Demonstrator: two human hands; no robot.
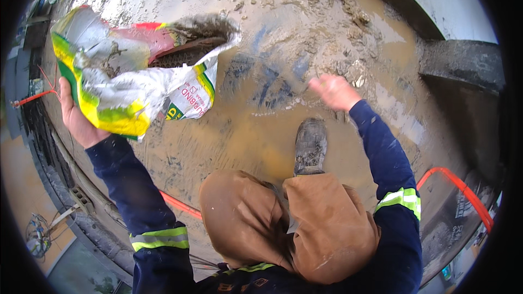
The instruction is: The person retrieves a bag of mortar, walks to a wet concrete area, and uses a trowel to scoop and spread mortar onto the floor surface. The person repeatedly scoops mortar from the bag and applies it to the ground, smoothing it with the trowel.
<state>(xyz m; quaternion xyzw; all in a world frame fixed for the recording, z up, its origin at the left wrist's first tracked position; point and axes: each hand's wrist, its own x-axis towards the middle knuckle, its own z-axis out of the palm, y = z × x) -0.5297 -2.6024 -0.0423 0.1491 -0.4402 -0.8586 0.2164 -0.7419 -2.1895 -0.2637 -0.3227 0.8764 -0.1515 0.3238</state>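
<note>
My left hand [79, 111] grips the side of a crumpled plastic sack [131, 95], with the thumb showing at its outer edge. White, yellow, green and red, the sack gapes open toward the right, and grey-brown grime coats the inside of its mouth. Over the wet, muddy ground [245, 136], my right hand [335, 91] hangs to the right of the sack, apart from it. Motion smears its fingers, so whether they hold anything is unclear. Blue patches [269, 81] show through the mud just left of that hand.
My muddy boot [310, 144] stands on the wet ground below my right hand. An orange hose [457, 182] curves at the right, and another orange length [180, 204] runs beside my left knee. A dark beam [463, 65] juts in at the right. Lumpy mud [351, 8] lies at the far side.
</note>
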